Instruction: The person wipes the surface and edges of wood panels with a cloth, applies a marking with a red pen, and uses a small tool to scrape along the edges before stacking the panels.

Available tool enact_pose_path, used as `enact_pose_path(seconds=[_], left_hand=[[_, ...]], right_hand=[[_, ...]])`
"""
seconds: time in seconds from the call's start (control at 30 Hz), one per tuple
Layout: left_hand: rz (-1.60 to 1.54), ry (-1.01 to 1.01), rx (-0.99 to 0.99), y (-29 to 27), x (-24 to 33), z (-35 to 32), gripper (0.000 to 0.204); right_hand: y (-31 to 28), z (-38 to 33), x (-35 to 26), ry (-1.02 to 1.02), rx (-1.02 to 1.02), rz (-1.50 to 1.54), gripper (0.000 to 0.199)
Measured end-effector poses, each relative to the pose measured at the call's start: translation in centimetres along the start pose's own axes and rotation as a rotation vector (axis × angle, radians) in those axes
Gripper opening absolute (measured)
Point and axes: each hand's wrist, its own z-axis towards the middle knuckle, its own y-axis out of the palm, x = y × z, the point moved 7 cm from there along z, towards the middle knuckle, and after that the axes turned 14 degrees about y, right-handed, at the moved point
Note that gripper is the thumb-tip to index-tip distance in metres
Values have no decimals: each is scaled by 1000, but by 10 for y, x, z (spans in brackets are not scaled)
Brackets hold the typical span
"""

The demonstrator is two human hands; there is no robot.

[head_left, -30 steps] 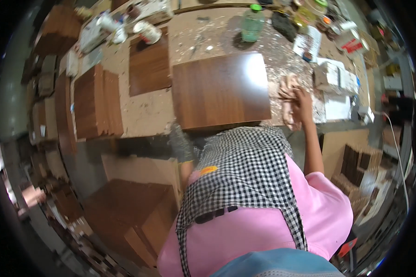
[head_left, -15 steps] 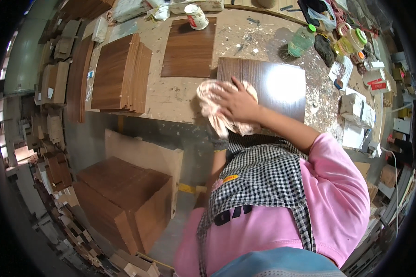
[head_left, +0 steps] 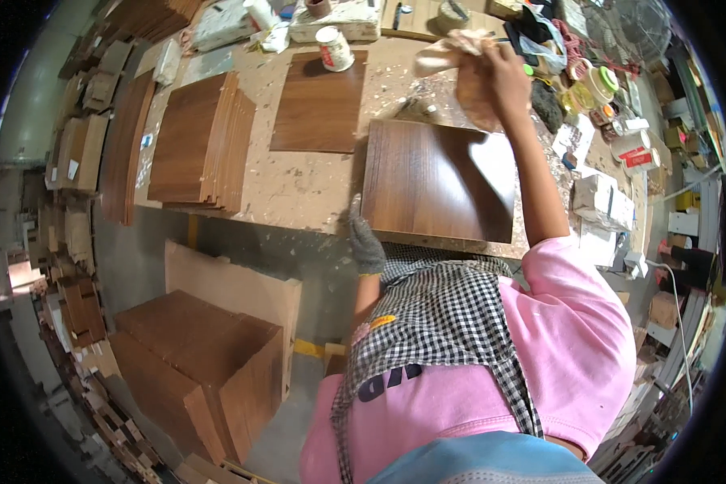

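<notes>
Watching remotely, I'd say wiping step: R hand (head_left: 508, 85) clutching cloth (head_left: 453, 53) beyond panel (head_left: 427, 179) on bench (head_left: 298, 184), L hand (head_left: 367, 246) (can't tell grip) by panel's left edge; next prob needs cloth flat.

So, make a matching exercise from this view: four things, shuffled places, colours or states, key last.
Things
1. Cloth
2. Left hand
3. White can
4. Panel nearest the apron

Places, colours, states
A. Standing on a brown board
B. Gloved in gray
C. Brown, with bright glare
D. Held in the right hand

Pairs: 1-D, 2-B, 3-A, 4-C
</notes>
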Motion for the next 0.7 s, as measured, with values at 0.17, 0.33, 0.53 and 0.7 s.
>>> enact_pose_path(seconds=[0.17, 0.33, 0.53, 0.7], left_hand=[[-46, 46, 8, 8, 11, 3, 55], [57, 62, -38, -7, 8, 2, 51], [73, 122, -7, -5, 3, -1, 47], [66, 94, 24, -8, -32, -10, 54]], right_hand=[[14, 17, 119, -9, 24, -61, 36], [21, 25, 116, 67, -62, -51, 44], [45, 49, 117, -206, -270, 337, 49], [1, 28, 169, 132, -106, 788, 42]])
